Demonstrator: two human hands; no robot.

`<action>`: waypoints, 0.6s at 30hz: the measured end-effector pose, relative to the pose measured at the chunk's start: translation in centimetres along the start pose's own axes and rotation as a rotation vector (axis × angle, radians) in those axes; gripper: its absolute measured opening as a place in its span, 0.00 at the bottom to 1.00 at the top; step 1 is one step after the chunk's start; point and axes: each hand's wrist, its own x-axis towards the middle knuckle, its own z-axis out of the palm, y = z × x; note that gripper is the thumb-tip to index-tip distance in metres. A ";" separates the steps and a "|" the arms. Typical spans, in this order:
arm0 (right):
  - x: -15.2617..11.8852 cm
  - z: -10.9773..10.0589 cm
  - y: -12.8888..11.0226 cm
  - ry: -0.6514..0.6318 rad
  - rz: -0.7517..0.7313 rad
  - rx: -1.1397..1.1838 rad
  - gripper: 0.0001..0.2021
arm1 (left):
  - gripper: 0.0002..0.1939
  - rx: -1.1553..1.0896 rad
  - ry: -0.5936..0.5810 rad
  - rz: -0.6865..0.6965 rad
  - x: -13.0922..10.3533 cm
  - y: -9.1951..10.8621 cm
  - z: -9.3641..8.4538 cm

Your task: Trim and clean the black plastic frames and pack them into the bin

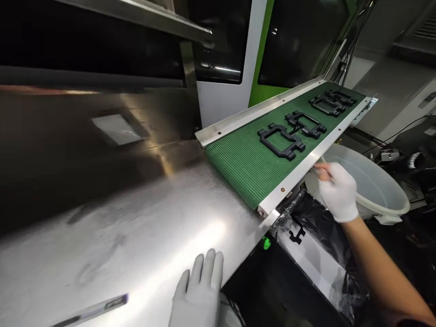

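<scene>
My left hand point(200, 288), in a pale glove, lies on the steel table point(153, 236) near its front edge, fingers stretched out and nothing held. At the right, my right hand point(337, 188) wears a white glove with bare fingertips and is beside the metal rail of the green conveyor belt point(235, 159). Its fingers are bent together; what they hold, if anything, is too blurred to tell. On the belt lie several black plastic frames point(281, 141), some joined in pairs. A black part point(297, 234) rests on a white sheet in a plastic-lined box point(311, 259) below.
A large white tub point(381, 181) stands behind my right hand. A knife-like tool point(91, 311) lies at the table's lower left. Behind the belt rises a machine with a green and white frame point(221, 104). A small green object point(266, 243) shows under the table edge.
</scene>
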 end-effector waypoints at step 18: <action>8.3 -1.6 -17.2 -0.563 -0.014 -0.441 0.24 | 0.38 -0.211 0.116 -0.096 -0.1 2.0 -0.2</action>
